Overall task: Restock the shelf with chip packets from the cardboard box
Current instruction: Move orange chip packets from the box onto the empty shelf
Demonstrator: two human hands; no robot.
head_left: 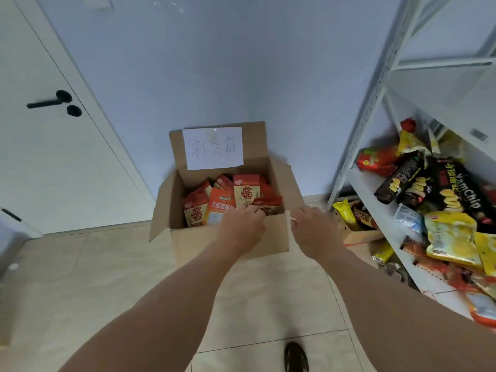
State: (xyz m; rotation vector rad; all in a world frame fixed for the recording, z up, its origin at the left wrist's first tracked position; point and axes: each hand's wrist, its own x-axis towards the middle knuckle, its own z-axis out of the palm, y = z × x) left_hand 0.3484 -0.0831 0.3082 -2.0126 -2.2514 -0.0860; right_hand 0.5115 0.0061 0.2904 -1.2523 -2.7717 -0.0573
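An open cardboard box (214, 245) stands on the floor against the wall, with a handwritten paper label (213, 147) on its back flap. Several red and orange chip packets (212, 208) stand inside. My left hand (241, 225) reaches over the front wall, and its curled fingers pinch the top of a red packet (271, 204) at the box's front right. My right hand (314, 229) hovers at the front right corner, fingers curled down beside a small white bit; what it holds is unclear. A white metal shelf (366, 189) at the right carries a loose pile of packets (429, 189).
A white door with a black handle (51, 102) is at the left. Under the shelf sits a low carton with snacks (354, 229). My foot in a dark sandal (295, 357) stands on the beige tile floor. A grey object (8, 245) is at the left edge.
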